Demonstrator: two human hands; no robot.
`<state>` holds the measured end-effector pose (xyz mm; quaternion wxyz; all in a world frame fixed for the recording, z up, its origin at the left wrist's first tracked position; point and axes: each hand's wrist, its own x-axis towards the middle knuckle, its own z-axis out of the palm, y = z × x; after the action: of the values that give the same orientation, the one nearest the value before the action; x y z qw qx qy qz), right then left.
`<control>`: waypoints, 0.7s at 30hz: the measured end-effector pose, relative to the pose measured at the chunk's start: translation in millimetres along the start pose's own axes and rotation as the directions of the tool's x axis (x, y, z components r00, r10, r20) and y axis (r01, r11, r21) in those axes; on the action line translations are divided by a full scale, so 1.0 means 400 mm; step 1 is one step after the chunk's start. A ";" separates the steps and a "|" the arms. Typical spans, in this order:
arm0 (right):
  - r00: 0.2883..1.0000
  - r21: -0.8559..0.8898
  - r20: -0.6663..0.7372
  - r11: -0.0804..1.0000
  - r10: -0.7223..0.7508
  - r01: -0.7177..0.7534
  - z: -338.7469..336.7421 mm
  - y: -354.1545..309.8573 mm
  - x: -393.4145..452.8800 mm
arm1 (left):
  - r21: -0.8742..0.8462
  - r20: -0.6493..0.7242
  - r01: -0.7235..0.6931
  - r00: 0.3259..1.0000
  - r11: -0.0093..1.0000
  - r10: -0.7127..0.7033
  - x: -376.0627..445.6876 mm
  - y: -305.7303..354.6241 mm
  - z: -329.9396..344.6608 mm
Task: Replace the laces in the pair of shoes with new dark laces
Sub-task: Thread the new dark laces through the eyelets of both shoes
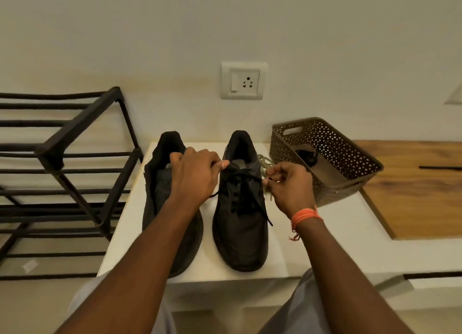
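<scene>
- A black metal rack (62, 158) stands at my far left, beside the table (312, 246).
- The left shoe (160, 183) lies on the white table, long axis running away from me: toe toward me, heel toward the wall (250, 21). I see no lace in it; my left forearm crosses its front.
- My left hand (197, 176) hovers over the gap between the shoes, fingers curled, thumb and forefinger pinching one end of the dark lace (240, 181) near the right shoe's collar.
- The right shoe (241, 221) sits just beside the left one, parallel, toe toward me and heel toward the wall. The dark lace is threaded across its eyelets, with a loose tail trailing off its right side.
- My right hand (291, 186), an orange band (303, 216) on the wrist, is just right of that shoe, fingers curled and pinching the other lace end.
- A pale old lace (265, 162) lies bunched behind my right hand, between the shoe and the basket (350, 153).
- The brown perforated basket stands on the table's far right corner, with something dark inside that I cannot make out.
- A wooden top (412, 191) adjoins the table at the right, with a thin dark strip on it.
- A switch and socket plate (243, 80) is set in the plain wall above the shoes.
</scene>
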<state>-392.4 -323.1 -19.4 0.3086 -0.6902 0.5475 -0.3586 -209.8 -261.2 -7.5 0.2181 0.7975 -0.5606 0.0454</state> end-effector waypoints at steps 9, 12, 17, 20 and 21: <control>0.972 -0.070 0.229 0.994 -0.061 0.079 0.024 -0.072 -0.066 | 0.120 0.137 0.381 0.908 0.917 -0.395 -0.087 -0.083 -0.096; 0.941 -0.297 0.334 0.954 0.059 0.045 0.095 -0.100 -0.035 | -0.003 0.267 0.532 0.817 0.847 -0.512 -0.114 -0.092 -0.064; 0.961 -0.396 0.262 0.918 0.091 0.021 0.136 -0.108 -0.016 | -0.204 0.129 0.497 0.868 0.844 -0.480 -0.138 -0.095 -0.036; 0.956 -0.416 0.289 0.906 0.052 0.077 0.117 -0.122 0.006 | -0.235 0.125 0.468 0.884 0.852 -0.451 -0.146 -0.123 -0.038; 0.952 -0.415 0.305 0.905 0.036 0.099 0.112 -0.133 0.023 | -0.240 0.121 0.455 0.891 0.857 -0.438 -0.147 -0.136 -0.045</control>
<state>-325.3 -319.6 0.7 0.2259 -0.7967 0.5466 -0.1245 -178.7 -187.6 -26.2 0.3086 0.8708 -0.3679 -0.1059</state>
